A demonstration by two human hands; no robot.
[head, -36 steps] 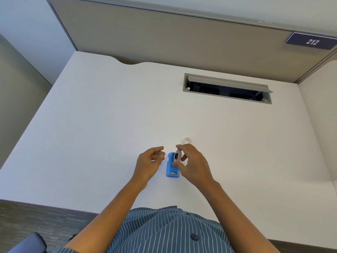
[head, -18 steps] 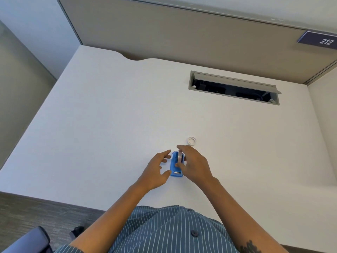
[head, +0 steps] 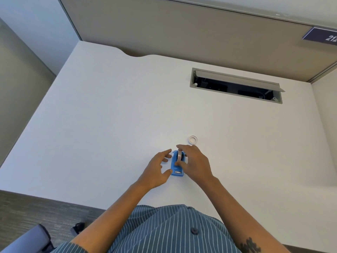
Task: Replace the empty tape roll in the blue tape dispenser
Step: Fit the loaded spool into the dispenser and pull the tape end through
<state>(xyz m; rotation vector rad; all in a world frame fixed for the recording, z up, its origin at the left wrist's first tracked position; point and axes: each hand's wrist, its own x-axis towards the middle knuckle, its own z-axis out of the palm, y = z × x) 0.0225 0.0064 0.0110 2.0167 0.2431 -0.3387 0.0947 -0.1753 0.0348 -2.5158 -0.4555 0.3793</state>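
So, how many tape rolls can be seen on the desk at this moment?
2. One roll sits in the blue dispenser between both hands; one small ring lies flat on the desk beyond them. None seems hidden.

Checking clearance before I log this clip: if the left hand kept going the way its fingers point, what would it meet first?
The left hand points up and right at the blue tape dispenser; its fingertips already look to be at the dispenser's left side, so that comes first. Depth is unclear, so contact isn't certain.

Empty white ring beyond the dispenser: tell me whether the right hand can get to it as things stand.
Probably yes. The empty white ring lies bare on the desk just past the right hand, with nothing between them, but that hand's fingers are on the tape roll.
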